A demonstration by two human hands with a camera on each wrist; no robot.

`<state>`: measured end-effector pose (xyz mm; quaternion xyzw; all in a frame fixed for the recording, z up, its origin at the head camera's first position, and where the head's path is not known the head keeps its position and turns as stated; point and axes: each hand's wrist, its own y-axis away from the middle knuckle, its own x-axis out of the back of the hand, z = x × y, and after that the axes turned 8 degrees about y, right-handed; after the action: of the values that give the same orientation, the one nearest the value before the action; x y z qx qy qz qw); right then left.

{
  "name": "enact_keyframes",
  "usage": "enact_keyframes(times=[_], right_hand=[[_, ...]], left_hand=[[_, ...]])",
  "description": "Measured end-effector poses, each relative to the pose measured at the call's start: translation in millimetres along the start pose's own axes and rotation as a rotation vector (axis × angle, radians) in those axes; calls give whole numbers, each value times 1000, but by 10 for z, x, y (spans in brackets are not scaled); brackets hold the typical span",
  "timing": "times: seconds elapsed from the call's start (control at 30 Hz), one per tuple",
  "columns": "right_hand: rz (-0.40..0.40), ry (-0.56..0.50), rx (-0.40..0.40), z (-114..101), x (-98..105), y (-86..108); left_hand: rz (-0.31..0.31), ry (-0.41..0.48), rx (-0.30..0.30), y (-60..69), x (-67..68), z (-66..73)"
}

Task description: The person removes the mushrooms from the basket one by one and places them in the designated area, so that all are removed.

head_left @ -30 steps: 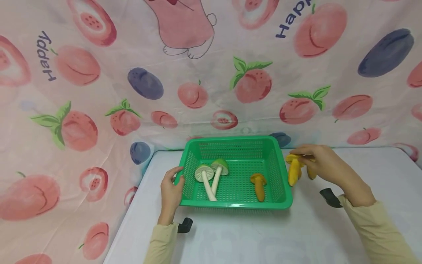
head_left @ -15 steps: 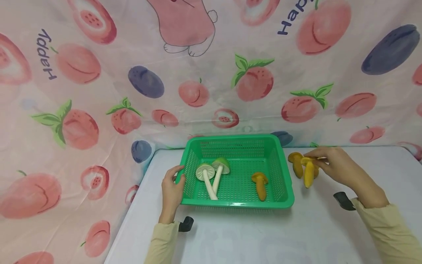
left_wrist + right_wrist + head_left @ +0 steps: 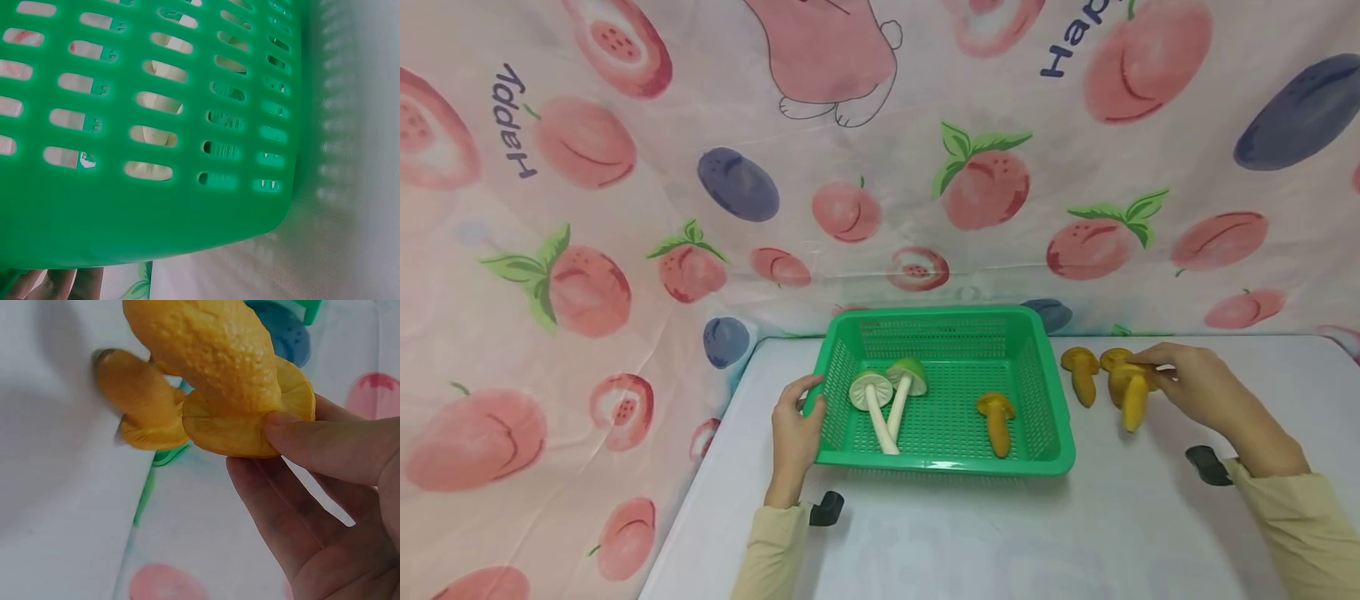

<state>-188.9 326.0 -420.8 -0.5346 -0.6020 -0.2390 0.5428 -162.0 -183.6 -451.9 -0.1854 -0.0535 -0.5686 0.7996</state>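
1. Head view: your right hand (image 3: 1217, 402) pinches a yellow mushroom (image 3: 1135, 404) by its cap over the right part of the white table (image 3: 940, 542); whether the stem touches the surface cannot be told.
2. On the right wrist view, your thumb (image 3: 337, 447) presses the underside of that cap, with your fingers (image 3: 269, 506) on its other side.
3. Your left hand (image 3: 797, 427) holds the left rim of the green basket (image 3: 940, 465).
4. Just behind the pinched mushroom, a second yellow mushroom (image 3: 1115, 358) lies partly hidden; a third yellow mushroom (image 3: 1083, 383) lies between it and the basket.
5. Inside your basket, two green-capped mushrooms (image 3: 880, 417) lie at left, white stems overlapping; a brownish mushroom (image 3: 997, 429) lies at right.
6. Beyond the table hangs a fruit-printed cloth (image 3: 850, 150).
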Motion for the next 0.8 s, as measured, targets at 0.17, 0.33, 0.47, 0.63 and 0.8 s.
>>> enact_keyframes(times=[0.17, 0.33, 0.47, 0.63, 0.8], right_hand=[[-13, 11, -28, 123, -39, 30], [-36, 24, -57, 212, -33, 48], [-58, 18, -91, 269, -27, 50], [-75, 29, -126, 381, -53, 39], [-84, 37, -161, 488, -107, 26]], left_hand=[[4, -1, -4, -2, -6, 4], [13, -2, -9, -8, -8, 2], [14, 1, -8, -3, 3, -2], [10, -1, -4, -2, 2, 1], [11, -12, 11, 8, -6, 13]])
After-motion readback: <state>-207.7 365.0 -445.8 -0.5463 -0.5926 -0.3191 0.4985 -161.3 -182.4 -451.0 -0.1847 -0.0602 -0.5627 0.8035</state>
